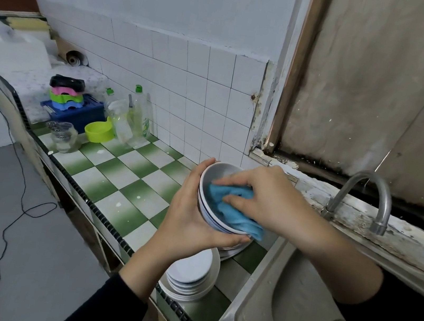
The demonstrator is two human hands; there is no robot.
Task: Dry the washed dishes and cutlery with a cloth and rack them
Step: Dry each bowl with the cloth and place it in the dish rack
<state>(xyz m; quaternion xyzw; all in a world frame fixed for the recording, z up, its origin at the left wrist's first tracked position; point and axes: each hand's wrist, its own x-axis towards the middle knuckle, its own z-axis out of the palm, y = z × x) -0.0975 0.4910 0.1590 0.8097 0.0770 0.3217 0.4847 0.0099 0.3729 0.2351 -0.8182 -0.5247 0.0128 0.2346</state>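
the left hand (pixel 191 212) cups the bowl (pixel 218 174) from outside, fingers wrapped round its rim and underside, tilted above the worktop's (pixel 125 174) right edge beside the sink (pixel 294 298). it looks ceramic: stiff, breakable, likely slick while damp, so that two-point hold suits it. the right hand (pixel 269 197) grips the soft cloth (pixel 228 208), pressing it inside.

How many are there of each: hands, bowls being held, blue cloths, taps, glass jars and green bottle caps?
hands: 2, the left hand and the right hand
held bowl: 1
blue cloth: 1
tap: 1
glass jar: 1
green bottle caps: 2
Total: 8
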